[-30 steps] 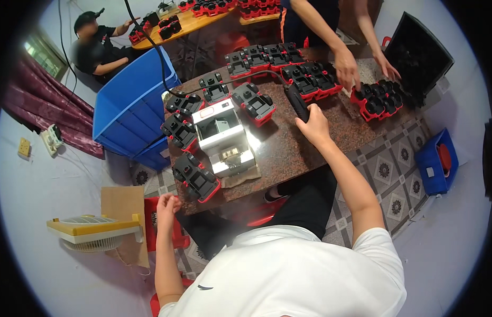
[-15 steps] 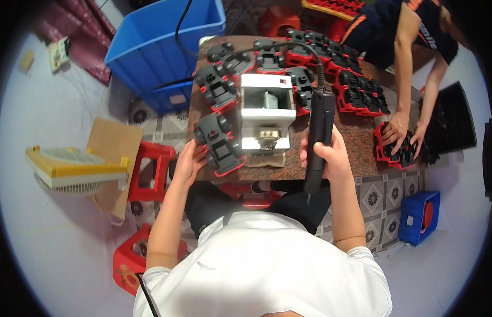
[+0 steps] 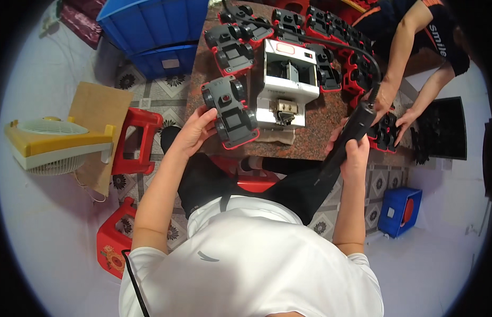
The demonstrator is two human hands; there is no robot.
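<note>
My left hand (image 3: 195, 132) grips the left edge of a toy car chassis (image 3: 232, 113), grey-black with red edging, its wheels and underside facing up at the table's near left. My right hand (image 3: 356, 161) is wrapped round a black electric screwdriver (image 3: 347, 136). The tool slants, with its corded end up and to the right and its tip down to the left, off the table's near edge. Between my hands stands a white screw feeder (image 3: 288, 84) with an open tray on top. The bit's tip is too blurred to make out.
More upturned toy cars (image 3: 228, 48) line the far side of the granite-look table (image 3: 317, 124). At the right a co-worker's hand (image 3: 407, 120) is on another car (image 3: 384, 132). Blue crates (image 3: 150, 37), a red stool (image 3: 134, 140) and a yellow fan (image 3: 58, 140) stand left.
My view has shifted. My right hand has moved the screwdriver rightward and tilted it from upright to slanting. My left hand keeps hold of the toy car, whose underside shows more squarely.
</note>
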